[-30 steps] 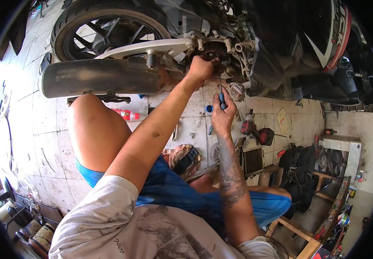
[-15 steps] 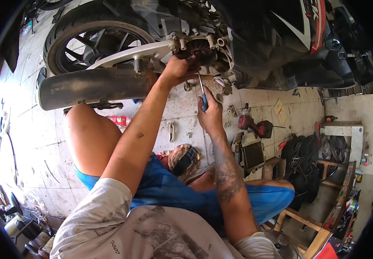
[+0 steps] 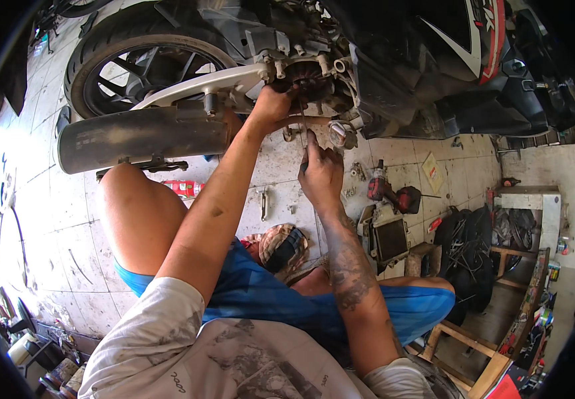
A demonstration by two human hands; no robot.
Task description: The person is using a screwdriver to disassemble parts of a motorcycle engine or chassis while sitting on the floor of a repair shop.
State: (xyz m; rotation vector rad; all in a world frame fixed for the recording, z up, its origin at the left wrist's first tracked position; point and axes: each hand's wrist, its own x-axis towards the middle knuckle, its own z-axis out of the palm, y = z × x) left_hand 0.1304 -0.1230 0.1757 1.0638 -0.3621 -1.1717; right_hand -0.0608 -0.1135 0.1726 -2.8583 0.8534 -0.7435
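My right hand [image 3: 322, 174] is closed round a screwdriver [image 3: 303, 124]. Its handle, blue a moment ago, is now hidden in the hand. The thin shaft points up toward a round opening [image 3: 304, 74] in a motorbike's engine, where its tip is lost in shadow. Beside the opening, my left hand [image 3: 273, 106] reaches in from below the pale metal arm [image 3: 194, 88]. Its fingertips are hidden, so I cannot see whether they hold anything. A bent brown exhaust pipe [image 3: 311, 121] runs between the two hands, ending near a silver flange [image 3: 342, 134].
The dark muffler [image 3: 144, 136] and rear wheel [image 3: 88, 83] lie to the left. On the tiled floor are a red and black cordless drill [image 3: 379, 183], a radiator [image 3: 388, 238], a red can [image 3: 182, 189], a patterned cloth [image 3: 281, 246] and small bolts. A wooden frame [image 3: 470, 342] stands right.
My right hand has turned and shifted slightly left, its fingers now covering the blue handle. The screwdriver's shaft stands more upright. My left hand stays at the opening.
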